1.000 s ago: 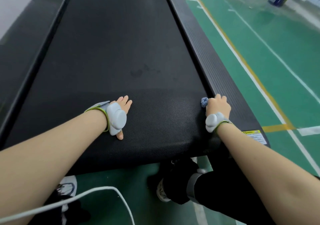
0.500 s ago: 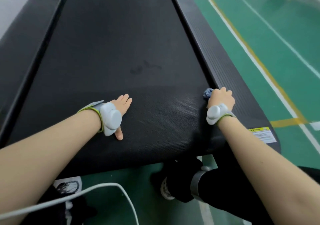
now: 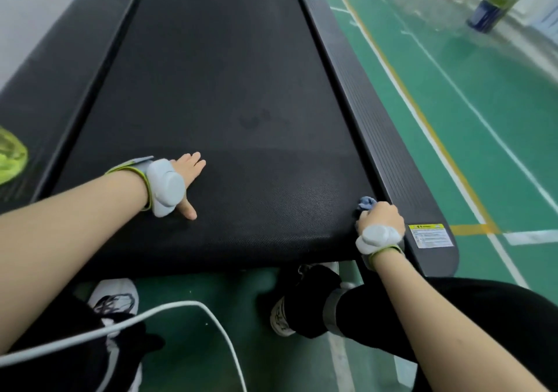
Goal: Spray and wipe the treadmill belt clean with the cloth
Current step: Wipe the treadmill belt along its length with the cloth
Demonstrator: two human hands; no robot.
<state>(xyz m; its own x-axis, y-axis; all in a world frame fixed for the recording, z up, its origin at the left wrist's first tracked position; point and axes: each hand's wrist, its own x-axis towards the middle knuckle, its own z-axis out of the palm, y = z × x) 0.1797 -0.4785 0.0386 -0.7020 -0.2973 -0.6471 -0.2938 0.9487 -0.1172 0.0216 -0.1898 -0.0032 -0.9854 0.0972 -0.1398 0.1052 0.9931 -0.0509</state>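
Fingers of the right hand curl round the blue cloth, mostly hidden beneath them, at the near right edge of the treadmill belt. The left hand lies flat on it. The belt runs lengthwise away, and a faint smudge sits ahead-left of the cloth. A green blur is unreadable.

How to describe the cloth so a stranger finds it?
Follow the black treadmill belt to its near right edge, by the ribbed side rail. The right hand grips the cloth: small, crumpled, the only blue thing on the belt.
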